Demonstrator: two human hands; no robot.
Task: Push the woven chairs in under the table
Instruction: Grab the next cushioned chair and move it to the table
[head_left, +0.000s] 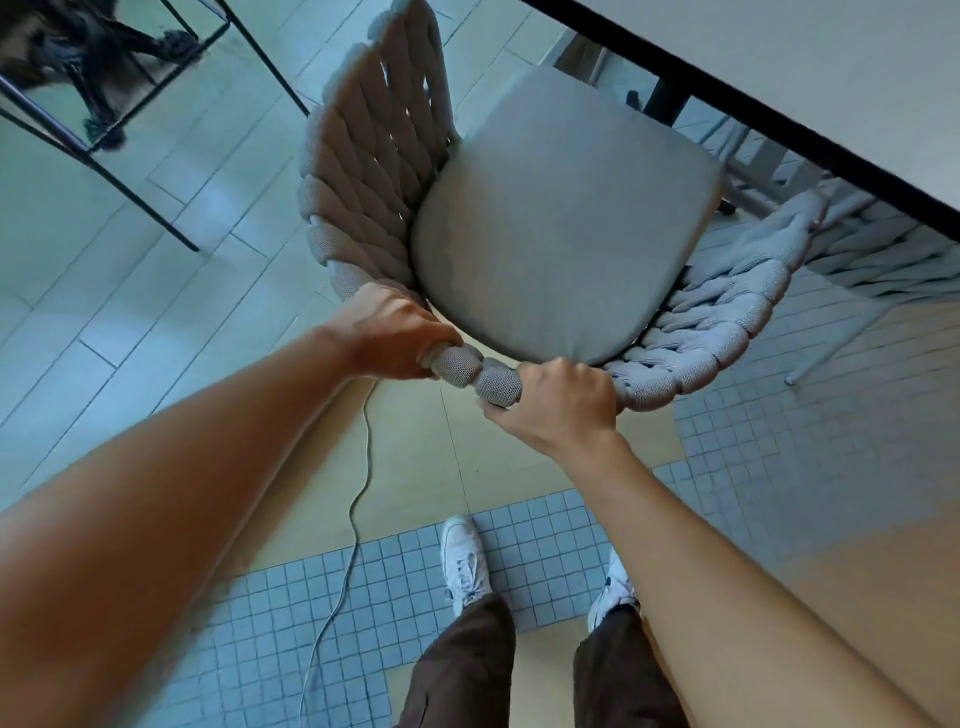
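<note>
Fingers of the left hand (387, 338) curl tight around the woven chair (363, 171)'s back rim; just beside it, the right hand (558, 402) clamps the same rim. The chair's cushion (566, 218) nears the table (810, 67) edge, not yet under it.

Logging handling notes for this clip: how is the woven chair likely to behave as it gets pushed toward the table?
The woven chair probably moves as one rigid piece, since the left hand and right hand steer it from the back rim alone. The seat cushion looks loose and may shift. On smooth floor tiles it should slide, though high-placed hands could tip it forward.
</note>
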